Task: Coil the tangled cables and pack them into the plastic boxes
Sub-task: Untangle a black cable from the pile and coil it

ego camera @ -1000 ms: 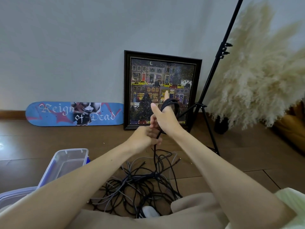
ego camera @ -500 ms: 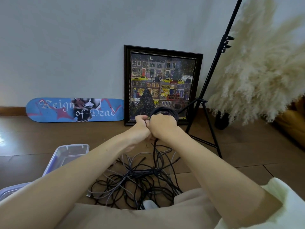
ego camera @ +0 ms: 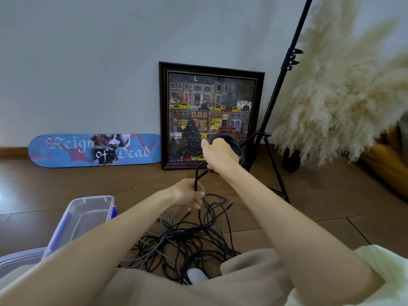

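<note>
Head view: clear plastic box (ego camera: pixel 88 215) open, contents unclear; right hand (ego camera: pixel 217 154) grips black coil (ego camera: pixel 231 143); left hand (ego camera: pixel 189 193) closed on the cable (ego camera: pixel 199 173); tangle (ego camera: pixel 187 237) partly hidden.

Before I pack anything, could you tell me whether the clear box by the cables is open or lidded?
Open: the box shows no lid, and its inside looks empty through the open top.

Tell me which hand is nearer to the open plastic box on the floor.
Left. The left hand grips the black cable just right of the plastic box; the right hand holds the coil higher and farther right.
</note>
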Motion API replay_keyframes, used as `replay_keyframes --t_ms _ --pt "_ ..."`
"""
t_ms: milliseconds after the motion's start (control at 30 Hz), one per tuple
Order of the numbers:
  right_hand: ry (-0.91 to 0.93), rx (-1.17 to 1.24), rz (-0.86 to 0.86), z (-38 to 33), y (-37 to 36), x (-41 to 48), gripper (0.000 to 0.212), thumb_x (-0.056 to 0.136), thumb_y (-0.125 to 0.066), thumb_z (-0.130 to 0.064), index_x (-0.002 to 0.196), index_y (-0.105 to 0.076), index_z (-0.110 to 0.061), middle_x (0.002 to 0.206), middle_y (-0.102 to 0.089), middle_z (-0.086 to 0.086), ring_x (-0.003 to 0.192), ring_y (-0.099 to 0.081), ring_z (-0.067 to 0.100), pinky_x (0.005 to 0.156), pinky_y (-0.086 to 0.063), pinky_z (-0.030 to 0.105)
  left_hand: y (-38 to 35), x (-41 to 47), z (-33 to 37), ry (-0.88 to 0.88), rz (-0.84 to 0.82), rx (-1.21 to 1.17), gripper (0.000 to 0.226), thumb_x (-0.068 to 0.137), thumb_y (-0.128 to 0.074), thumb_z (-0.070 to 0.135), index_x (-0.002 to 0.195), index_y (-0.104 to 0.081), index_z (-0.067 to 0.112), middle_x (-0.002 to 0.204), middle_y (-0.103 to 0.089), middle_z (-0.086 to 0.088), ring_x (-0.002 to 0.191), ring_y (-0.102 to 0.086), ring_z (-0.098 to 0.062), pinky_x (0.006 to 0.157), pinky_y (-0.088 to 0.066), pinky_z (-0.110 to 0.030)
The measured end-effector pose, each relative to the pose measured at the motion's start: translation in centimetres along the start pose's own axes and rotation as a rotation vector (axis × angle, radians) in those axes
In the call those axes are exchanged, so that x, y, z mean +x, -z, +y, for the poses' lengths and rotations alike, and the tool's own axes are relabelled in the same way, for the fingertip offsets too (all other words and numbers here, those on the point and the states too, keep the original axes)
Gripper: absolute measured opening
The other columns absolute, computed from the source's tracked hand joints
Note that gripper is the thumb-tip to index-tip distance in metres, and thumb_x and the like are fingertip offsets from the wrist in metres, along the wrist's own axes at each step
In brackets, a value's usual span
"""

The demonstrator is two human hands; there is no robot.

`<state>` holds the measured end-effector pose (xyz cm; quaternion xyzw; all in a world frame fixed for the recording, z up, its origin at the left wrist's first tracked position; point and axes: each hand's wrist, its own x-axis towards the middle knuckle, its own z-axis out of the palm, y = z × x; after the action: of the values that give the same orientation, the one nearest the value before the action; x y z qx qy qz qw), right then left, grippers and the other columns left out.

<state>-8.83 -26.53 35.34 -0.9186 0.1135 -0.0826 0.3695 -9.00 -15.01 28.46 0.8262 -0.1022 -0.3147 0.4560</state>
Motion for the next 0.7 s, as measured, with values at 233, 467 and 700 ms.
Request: replay_keyframes --t_ms 233,467,700 --pt "-0.04 -0.04 -0.162 1.9 0.3 0.3 0.057 0.096 -0.035 -0.059 0.058 -0.037 -0.017 0.048 -0.037 -0.004 0.046 -0.046 0.021 0.057 -0.036 0.03 3.0 0.9 2.0 -0.26 0.693 -0.03 0.016 0.096 -0.049 0.012 0.092 -0.064 0.007 0.07 -0.062 -0.003 0.059 -0.058 -0.012 0.069 -0.053 -0.027" --pt "0.031 0.202 -0.316 -0.4 -0.2 0.0 0.089 0.086 -0.022 -0.079 0.08 -0.062 0.0 0.042 -0.035 0.0 0.033 -0.028 0.015 0.044 -0.027 0.024 4.8 -2.2 5.8 -0.816 1.208 0.384 0.03 0.088 -0.047 -0.009 0.113 -0.061 -0.001 0.1 -0.052 -0.011 0.091 -0.047 -0.017 0.078 -0.028 -0.013" --pt "-0.085 0.11 -0.944 1.2 0.8 -1.1 0.089 0.085 -0.019 -0.079 0.102 -0.058 -0.001 0.043 -0.028 -0.005 0.034 -0.018 0.008 0.037 -0.017 0.019 6.0 -2.4 3.0 -0.566 0.843 0.411 0.038 0.087 -0.047 -0.01 0.114 -0.067 0.006 0.11 -0.062 -0.016 0.106 -0.055 -0.029 0.088 -0.038 -0.029"
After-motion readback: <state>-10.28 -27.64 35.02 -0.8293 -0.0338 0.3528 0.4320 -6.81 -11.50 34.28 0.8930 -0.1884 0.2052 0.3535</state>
